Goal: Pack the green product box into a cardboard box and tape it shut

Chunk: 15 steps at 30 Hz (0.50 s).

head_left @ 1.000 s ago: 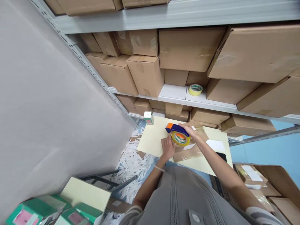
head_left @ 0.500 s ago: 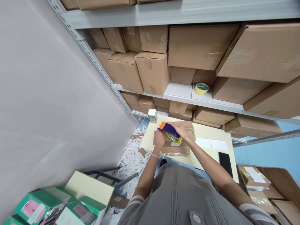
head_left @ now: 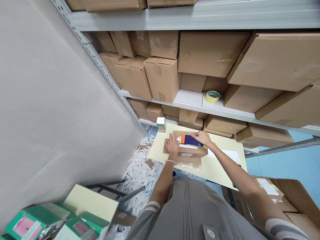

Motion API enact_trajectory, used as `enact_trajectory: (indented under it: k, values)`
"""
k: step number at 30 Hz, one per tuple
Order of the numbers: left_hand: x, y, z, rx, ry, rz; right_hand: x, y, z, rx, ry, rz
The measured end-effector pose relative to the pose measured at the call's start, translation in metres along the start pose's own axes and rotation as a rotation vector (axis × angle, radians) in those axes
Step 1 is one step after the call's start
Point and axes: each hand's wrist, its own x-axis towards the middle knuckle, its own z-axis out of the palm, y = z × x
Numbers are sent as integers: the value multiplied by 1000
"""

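Holding the tape dispenser [head_left: 191,140] from above, the right hand [head_left: 202,137] has its fingers closed round the blue body. The tool lies low and flat on the top of the cardboard box [head_left: 186,154]. The dispenser's orange end points away from this hand, toward the left hand [head_left: 173,146].

The L hand is open, palm down, and presses on the box top just beside that orange end. I cannot tell if the fingertips touch the tool or only the cardboard. The box stands under both hands on the pale yellow table [head_left: 220,168].

State of the work, as I judge it:
- Done: the top flaps are down and look flat. A white label shows on the box side below the hands, and some crinkled clear film [head_left: 188,164] lies at the box edge nearer to the body.
- Not clear: the dispenser and the R hand cover the seam, so I cannot tell whether a strip is already along it.
- Left: the tool is not lifted from the top, so the sealing seems approx. in its middle and not finished.

Beyond the L hand stands a small green and white carton [head_left: 161,124]. Near the R wrist lies a white paper sheet [head_left: 228,155]. Far above both hands, a yellow tape roll [head_left: 212,96] sits on the shelf btw. brown cartons.
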Motion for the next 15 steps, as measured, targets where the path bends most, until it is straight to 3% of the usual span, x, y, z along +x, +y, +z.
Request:
enact_trajectory:
  k: [4, 8, 11, 15]
  values:
    - [2, 1, 4, 15, -21, -23, 2, 2, 0, -4, -36, -25]
    - [2, 1, 6, 18, -18, -60, 7, 20, -15, -46, -32, -51]
    - [3, 1, 7, 9, -29, -78, 3, 66, -40, -48, -51, -23]
    - [3, 2, 5, -3, -34, -76, -19, 158, -77, -117, -54, 34]
